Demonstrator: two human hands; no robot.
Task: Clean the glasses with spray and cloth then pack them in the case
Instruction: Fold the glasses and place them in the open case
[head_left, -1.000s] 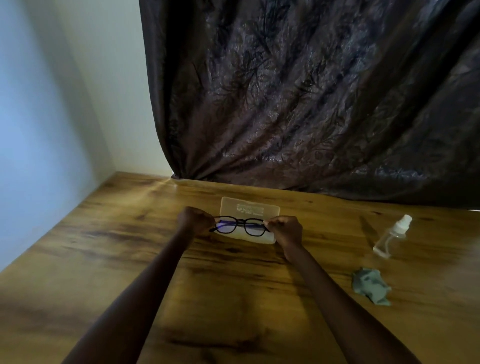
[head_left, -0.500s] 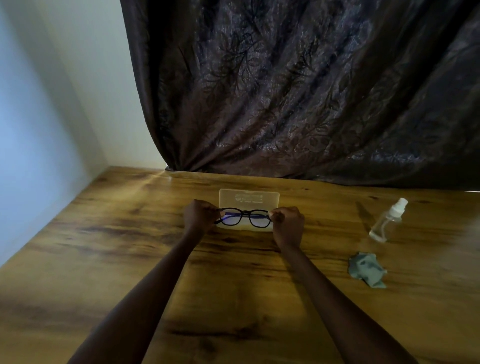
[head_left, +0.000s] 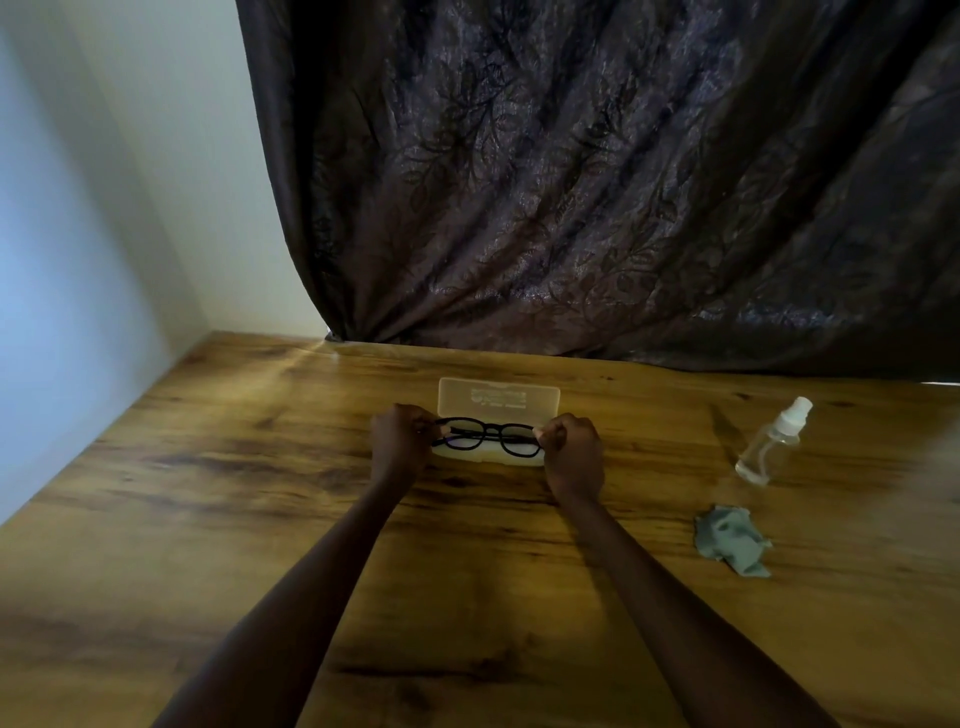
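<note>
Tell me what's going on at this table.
A person is holding a pair of black-framed glasses by its ends, with the left hand on one end and the right hand on the other. The glasses are at an open translucent plastic case on the wooden table. I cannot tell whether they already rest in it. To the right, a clear spray bottle stands and a crumpled grey-green cloth lies, neither touched by either hand.

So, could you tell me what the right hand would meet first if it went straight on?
Probably the case, just beyond the right hand holding the glasses; depth is unclear.
</note>
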